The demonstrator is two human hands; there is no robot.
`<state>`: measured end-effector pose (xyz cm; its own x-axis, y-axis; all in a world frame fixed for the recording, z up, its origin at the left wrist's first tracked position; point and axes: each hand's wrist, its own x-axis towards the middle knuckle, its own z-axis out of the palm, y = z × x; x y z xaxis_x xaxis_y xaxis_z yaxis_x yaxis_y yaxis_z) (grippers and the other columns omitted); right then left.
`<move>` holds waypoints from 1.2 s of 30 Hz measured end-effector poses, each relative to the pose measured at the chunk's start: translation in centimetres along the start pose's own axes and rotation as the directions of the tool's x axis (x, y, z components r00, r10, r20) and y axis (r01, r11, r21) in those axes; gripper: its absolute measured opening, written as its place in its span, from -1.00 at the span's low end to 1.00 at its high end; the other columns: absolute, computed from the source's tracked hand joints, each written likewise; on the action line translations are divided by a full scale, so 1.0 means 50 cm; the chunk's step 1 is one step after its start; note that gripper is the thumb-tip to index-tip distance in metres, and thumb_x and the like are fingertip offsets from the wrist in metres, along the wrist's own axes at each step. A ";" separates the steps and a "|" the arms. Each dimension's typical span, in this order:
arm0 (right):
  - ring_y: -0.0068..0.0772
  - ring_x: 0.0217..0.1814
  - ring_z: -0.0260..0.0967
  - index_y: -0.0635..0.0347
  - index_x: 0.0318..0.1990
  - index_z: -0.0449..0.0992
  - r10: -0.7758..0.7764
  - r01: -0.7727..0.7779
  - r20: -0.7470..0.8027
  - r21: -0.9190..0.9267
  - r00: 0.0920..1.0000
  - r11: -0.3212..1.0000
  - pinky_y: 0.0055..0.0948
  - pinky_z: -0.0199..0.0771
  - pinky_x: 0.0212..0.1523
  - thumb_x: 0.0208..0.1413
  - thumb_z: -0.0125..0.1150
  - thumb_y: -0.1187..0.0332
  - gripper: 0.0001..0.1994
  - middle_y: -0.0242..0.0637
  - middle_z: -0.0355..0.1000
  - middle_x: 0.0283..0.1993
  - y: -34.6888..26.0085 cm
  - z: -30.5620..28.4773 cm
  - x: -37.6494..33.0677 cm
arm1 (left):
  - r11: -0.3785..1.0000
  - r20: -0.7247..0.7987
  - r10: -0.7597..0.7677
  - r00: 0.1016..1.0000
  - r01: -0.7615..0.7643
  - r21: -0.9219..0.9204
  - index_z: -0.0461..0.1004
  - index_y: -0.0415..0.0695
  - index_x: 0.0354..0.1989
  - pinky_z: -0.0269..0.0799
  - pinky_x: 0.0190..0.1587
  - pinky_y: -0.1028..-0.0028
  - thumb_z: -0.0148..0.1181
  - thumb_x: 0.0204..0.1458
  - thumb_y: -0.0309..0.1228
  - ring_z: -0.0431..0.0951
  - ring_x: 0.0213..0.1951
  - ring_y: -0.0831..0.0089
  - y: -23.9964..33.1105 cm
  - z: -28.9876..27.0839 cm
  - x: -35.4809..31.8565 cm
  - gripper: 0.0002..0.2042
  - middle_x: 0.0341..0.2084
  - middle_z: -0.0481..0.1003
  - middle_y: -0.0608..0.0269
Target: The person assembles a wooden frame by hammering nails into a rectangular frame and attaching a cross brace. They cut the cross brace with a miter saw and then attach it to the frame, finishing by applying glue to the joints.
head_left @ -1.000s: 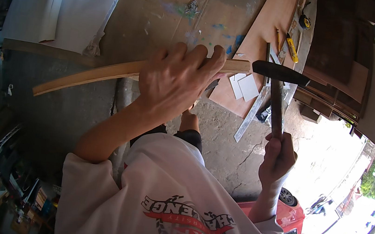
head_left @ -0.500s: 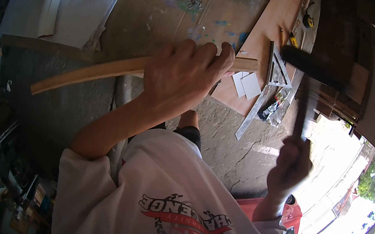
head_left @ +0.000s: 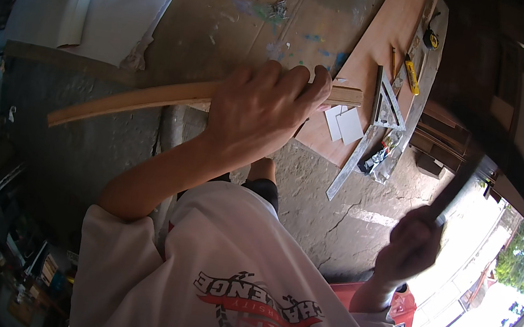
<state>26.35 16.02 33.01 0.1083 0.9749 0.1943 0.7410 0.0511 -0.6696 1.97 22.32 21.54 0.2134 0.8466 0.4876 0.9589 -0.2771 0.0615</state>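
My left hand (head_left: 261, 114) is wrapped over a long, narrow wooden strip (head_left: 132, 100), knuckles up, near the strip's right end. The strip lies along the near edge of the worktable (head_left: 227, 22), its left end reaching out past the left forearm. Raised off to the right, my right hand (head_left: 414, 244) grips a hammer (head_left: 456, 192) by its handle. Motion blurs the hammer's dark head, which points up and to the right, well apart from the strip. The undersides of the left fingers are hidden.
On the table's right side lie a thin wooden board (head_left: 370, 52), white square pieces (head_left: 349, 126), a metal speed square (head_left: 388, 107), a metal ruler (head_left: 347, 171), a yellow cutter (head_left: 411, 74), a pencil (head_left: 393, 62) and a tape measure (head_left: 430, 39). White sheeting (head_left: 117, 8) covers the far left.
My right hand has swung the hammer rightward, away from the strip, and its head now tilts outward. My left hand keeps its hold on the strip, nearly still.
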 end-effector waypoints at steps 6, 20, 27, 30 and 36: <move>-0.38 -0.73 0.24 0.22 -0.33 0.38 -0.199 0.260 0.232 -0.276 0.952 0.925 -0.39 0.18 -0.66 0.40 0.05 0.22 -0.72 -0.27 0.25 -0.69 0.032 0.041 0.006 | 1.000 0.045 0.001 0.999 -0.001 0.008 0.49 0.15 0.00 0.35 -0.38 0.45 0.28 0.07 0.10 0.44 -0.44 0.54 0.000 -0.007 -0.001 -0.57 -0.48 0.42 0.54; -0.56 -0.63 0.33 0.27 -0.24 0.49 0.156 -0.155 0.218 -0.019 0.963 0.988 -0.46 0.25 -0.55 0.43 -0.02 0.16 -0.66 -0.34 0.35 -0.62 0.036 0.040 -0.004 | 0.998 0.105 -0.004 0.994 0.010 -0.056 0.49 0.07 -0.07 0.38 -0.33 0.44 0.25 0.09 0.05 0.47 -0.39 0.51 0.007 -0.021 0.008 -0.62 -0.45 0.44 0.50; -0.83 -0.63 0.02 0.26 -0.26 0.45 0.111 -0.108 0.093 -0.042 0.989 0.993 -0.66 -0.06 -0.59 0.43 -0.04 0.01 -0.56 -0.59 0.19 -0.62 0.046 0.032 -0.005 | 0.999 0.145 0.038 0.989 -0.040 0.011 0.46 0.02 -0.13 0.40 -0.32 0.44 0.21 0.15 0.02 0.49 -0.35 0.51 0.013 -0.014 0.012 -0.65 -0.38 0.47 0.48; -0.85 -0.64 0.03 0.24 -0.24 0.45 0.189 -0.206 0.154 0.096 0.970 0.974 -0.69 -0.06 -0.60 0.42 -0.01 -0.02 -0.56 -0.61 0.19 -0.62 0.059 0.045 -0.012 | 0.999 0.083 0.049 0.995 -0.048 -0.013 0.45 0.02 -0.17 0.40 -0.37 0.44 0.19 0.18 0.00 0.49 -0.38 0.51 0.003 -0.005 0.015 -0.68 -0.40 0.48 0.49; -0.66 -0.56 0.17 0.26 -0.29 0.49 0.332 -0.389 0.283 0.175 0.900 0.904 -0.48 0.18 -0.52 0.43 -0.02 0.14 -0.63 -0.44 0.24 -0.62 0.099 0.092 -0.036 | 0.997 0.091 0.073 0.993 -0.072 -0.007 0.44 0.00 -0.20 0.40 -0.49 0.43 0.14 0.23 -0.01 0.49 -0.44 0.50 -0.015 0.004 0.033 -0.69 -0.44 0.49 0.46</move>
<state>26.79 15.53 26.06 0.1566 0.9554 -0.2504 0.5118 -0.2953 -0.8067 1.63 24.03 22.10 0.2987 0.8621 0.4094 0.9397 -0.3407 0.0318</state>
